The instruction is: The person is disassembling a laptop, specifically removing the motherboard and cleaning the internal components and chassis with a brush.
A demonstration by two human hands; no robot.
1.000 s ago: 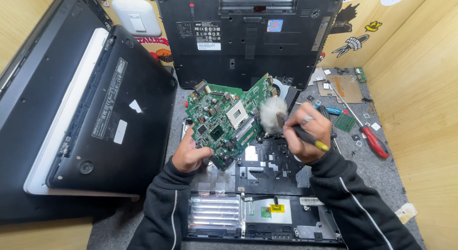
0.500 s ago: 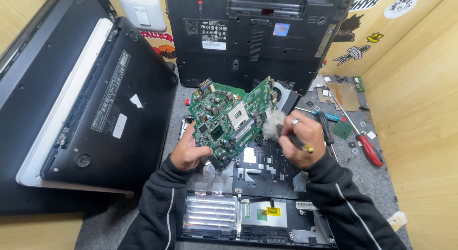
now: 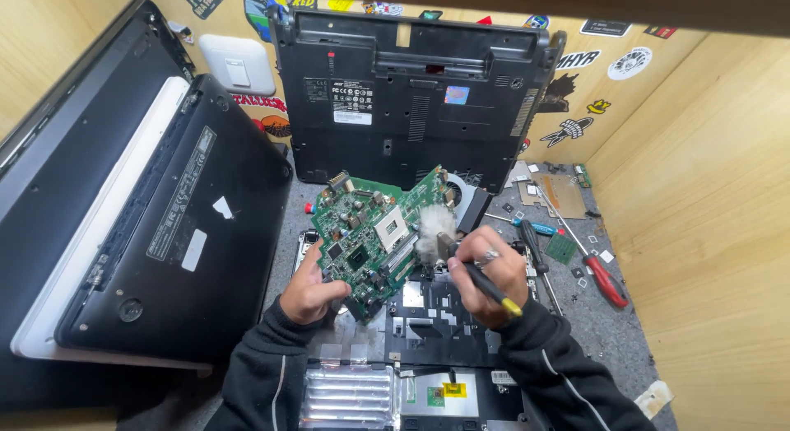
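Observation:
A green laptop motherboard (image 3: 370,233) is tilted up over an opened black laptop chassis (image 3: 428,324). My left hand (image 3: 309,289) grips its lower left edge. In my right hand (image 3: 487,274) is a small brush with a black and yellow handle (image 3: 494,293). Its pale bristle head (image 3: 434,232) rests against the board's right side, next to the fan (image 3: 458,186).
A black laptop base (image 3: 411,93) leans upright at the back. Two more laptops (image 3: 156,225) lie at the left. Screwdrivers with a red handle (image 3: 607,280) and a blue one (image 3: 541,228), small parts and screws lie on the grey mat at right. Wooden walls close both sides.
The view has shifted slightly. The brush head has moved a little along the board's right side; my left hand keeps its hold on the board.

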